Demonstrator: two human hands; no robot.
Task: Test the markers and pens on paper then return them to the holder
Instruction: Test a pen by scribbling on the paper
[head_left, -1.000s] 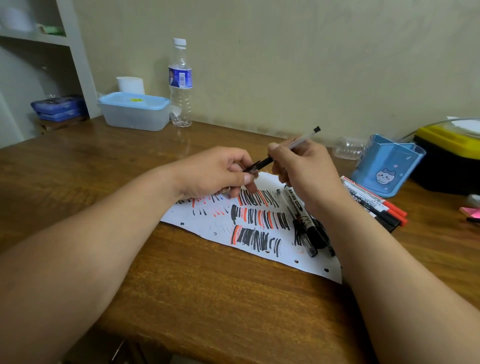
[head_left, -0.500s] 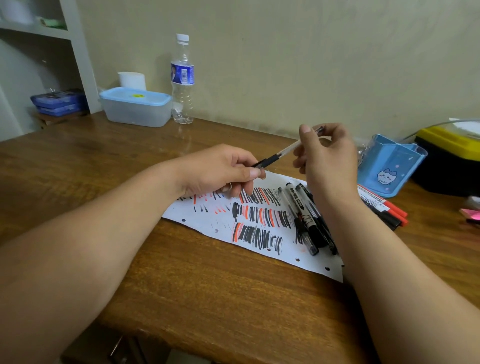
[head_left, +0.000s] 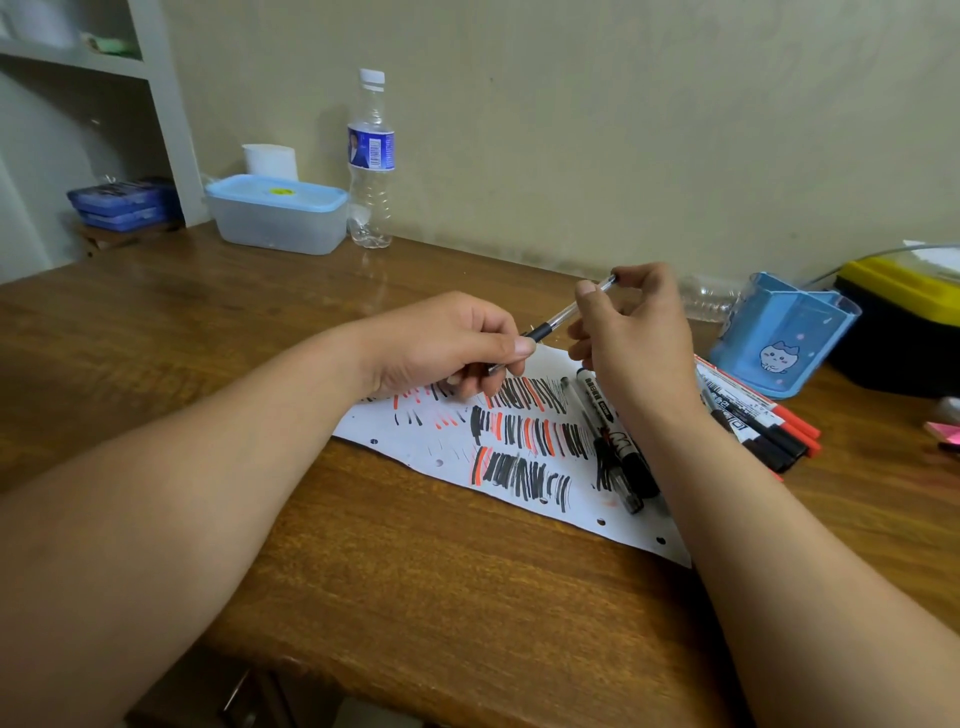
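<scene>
Clear ballpoint pen (head_left: 563, 314): held above the scribbled paper (head_left: 441, 447), long axis rising from near-left to far-right.
Left hand (head_left: 447, 348): fingers curled round the black grip end.
Right hand (head_left: 634, 332): thumb and fingertips pinching the rear end.
Blue holder (head_left: 779, 338): on the bench (head_left: 363, 545), just right of the right hand, which is the nearer hand for the return.

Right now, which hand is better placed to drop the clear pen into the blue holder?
Right. The right hand pinches the pen at its back end, nearer the holder. The left hand grips the tip end, with the right hand between it and the holder.
</scene>
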